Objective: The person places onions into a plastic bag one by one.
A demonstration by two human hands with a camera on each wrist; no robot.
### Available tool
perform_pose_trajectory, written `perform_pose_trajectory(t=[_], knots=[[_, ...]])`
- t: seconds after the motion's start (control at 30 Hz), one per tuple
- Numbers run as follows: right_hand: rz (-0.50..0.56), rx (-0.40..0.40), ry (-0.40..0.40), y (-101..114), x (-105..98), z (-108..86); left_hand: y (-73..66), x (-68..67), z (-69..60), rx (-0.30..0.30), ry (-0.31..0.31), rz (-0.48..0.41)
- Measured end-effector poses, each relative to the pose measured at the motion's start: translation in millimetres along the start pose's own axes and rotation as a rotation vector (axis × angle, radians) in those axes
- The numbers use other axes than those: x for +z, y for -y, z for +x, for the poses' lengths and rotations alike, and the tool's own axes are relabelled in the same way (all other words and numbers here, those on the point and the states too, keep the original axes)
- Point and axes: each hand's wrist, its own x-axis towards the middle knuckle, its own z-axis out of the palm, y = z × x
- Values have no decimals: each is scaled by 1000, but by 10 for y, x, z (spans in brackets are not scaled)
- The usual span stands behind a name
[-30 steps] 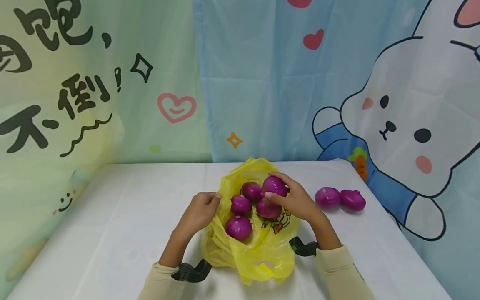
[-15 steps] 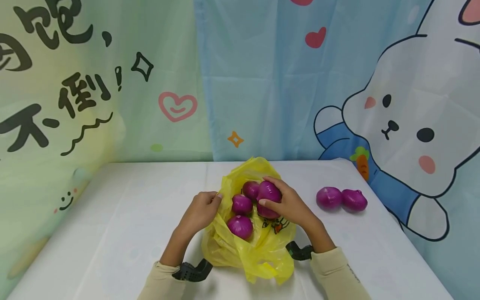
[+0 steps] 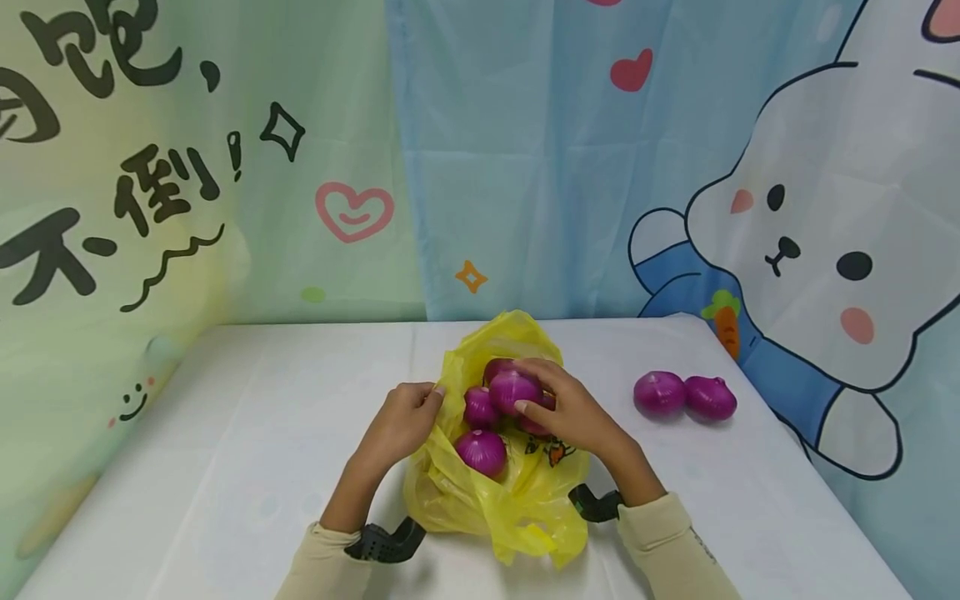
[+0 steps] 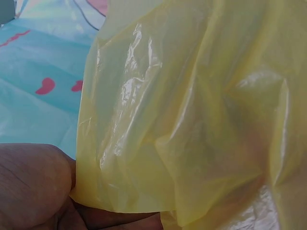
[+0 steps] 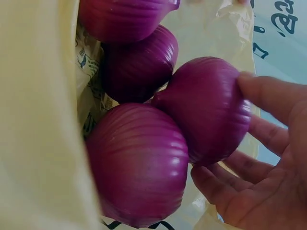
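A yellow plastic bag (image 3: 450, 500) lies on the table with its mouth spread, several purple onions inside. My left hand (image 3: 400, 423) pinches the bag's left edge; in the left wrist view the thin film (image 4: 144, 120) runs between thumb and fingers. Over the bag's opening, my right hand (image 3: 573, 410) holds one purple onion (image 3: 514, 392), thumb on the near side and fingers around the far side. In the right wrist view this held onion (image 5: 206, 110) touches a larger onion (image 5: 141, 167). Another onion behind it is partly hidden.
Two more purple onions (image 3: 709, 398) lie side by side on the white table (image 3: 225, 467), right of the bag. A printed curtain (image 3: 495, 167) with a rabbit and hearts hangs behind the table's back edge.
My right hand has carried its onion leftward and slightly down, from the bag's right side toward the middle of the onions. The left hand stays on the bag's edge.
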Motion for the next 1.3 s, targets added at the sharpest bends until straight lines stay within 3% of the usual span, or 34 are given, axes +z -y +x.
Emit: perform_pose_trajectory(t=[0.2,0.33,0.57,0.67,0.9,1.2,1.3], knots=[[-24,12,-7,9,-16,8,-19,-15,-2,-4,-2,-4],[-34,11,-52,17,-72,-7,-17,-21,-1,-1,-4,5],[4,-46,-219,-85,-274,-72,-6,-27,-8,12,-3,-1],[-33,-36,-306,-152,-379,-110,2,-24,-10,18,-4,1],[-112,107,-454,-358,-629,-216,-2,-12,-4,24,-9,-9],[-184,356,-446,-624,-872,-419,-13,-27,-4,23,-9,1],[-192,394,-451,-703,-924,-481,-13,-31,-6,20,-11,-7]])
